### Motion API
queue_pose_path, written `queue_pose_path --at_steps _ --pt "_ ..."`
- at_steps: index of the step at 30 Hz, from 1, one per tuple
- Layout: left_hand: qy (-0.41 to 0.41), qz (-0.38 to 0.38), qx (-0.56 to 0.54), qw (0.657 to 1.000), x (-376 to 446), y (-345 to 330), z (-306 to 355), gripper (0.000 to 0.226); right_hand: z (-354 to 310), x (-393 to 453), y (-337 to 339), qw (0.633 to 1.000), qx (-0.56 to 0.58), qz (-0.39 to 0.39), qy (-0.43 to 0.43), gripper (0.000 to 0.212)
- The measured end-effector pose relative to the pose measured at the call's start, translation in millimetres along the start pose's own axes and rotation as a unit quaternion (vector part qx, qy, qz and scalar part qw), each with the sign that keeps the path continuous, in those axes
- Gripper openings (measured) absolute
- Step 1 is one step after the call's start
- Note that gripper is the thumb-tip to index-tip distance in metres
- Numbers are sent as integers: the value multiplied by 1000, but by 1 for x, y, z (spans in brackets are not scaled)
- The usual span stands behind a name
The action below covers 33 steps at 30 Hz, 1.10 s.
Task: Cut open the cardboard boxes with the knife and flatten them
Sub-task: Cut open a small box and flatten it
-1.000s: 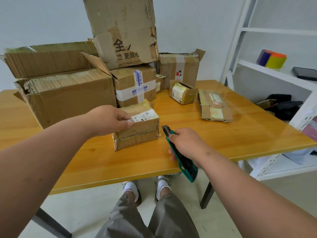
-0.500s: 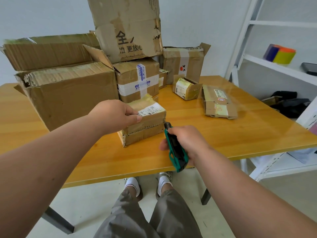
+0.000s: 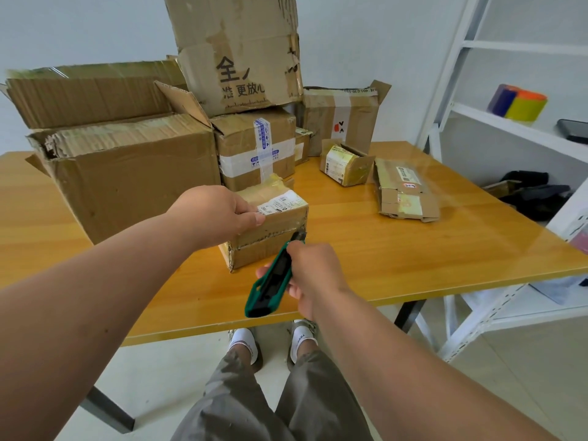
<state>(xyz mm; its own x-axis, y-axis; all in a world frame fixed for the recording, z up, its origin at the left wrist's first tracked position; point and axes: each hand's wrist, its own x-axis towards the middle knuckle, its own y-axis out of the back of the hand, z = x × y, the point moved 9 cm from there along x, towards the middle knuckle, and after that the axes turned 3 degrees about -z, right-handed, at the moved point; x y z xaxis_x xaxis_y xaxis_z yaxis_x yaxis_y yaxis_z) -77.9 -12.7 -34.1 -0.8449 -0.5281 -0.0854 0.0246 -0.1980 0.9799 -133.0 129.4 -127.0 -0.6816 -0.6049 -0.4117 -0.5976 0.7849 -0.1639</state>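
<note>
Bare wooden table lies open right of the right hand, out to a flattened box. Beyond the left hand, a large open box and taped box wall off the far side.

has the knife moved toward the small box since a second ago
Yes. The knife in the right hand has moved forward across the table's near edge; its tip now meets the small box at its seam.

Wooden table beneath the hands; white shelving unit to their right, bearing coloured rolls and a dark flat object.
</note>
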Motion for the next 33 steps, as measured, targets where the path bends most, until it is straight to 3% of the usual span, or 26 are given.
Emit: queue_pose_path --at_steps 8,17,20,25,33 --pt "-5 -3 -6 1000 1 -1 -1 42 1 -8 -17 999 38 -31 -6 9" --pt "-4 -8 6 1000 0 -2 1 43 4 -23 -39 986 -71 -148 -11 12" --pt "-20 -47 8 999 0 -3 3 45 3 -25 -36 981 -100 -168 -18 18" --pt "-63 -139 -29 988 -8 -6 -4 50 -1 -24 -27 979 -115 -166 -20 23" --pt "-85 -133 -38 987 -10 -9 -6 48 12 -25 -45 993 -54 -101 -17 16"
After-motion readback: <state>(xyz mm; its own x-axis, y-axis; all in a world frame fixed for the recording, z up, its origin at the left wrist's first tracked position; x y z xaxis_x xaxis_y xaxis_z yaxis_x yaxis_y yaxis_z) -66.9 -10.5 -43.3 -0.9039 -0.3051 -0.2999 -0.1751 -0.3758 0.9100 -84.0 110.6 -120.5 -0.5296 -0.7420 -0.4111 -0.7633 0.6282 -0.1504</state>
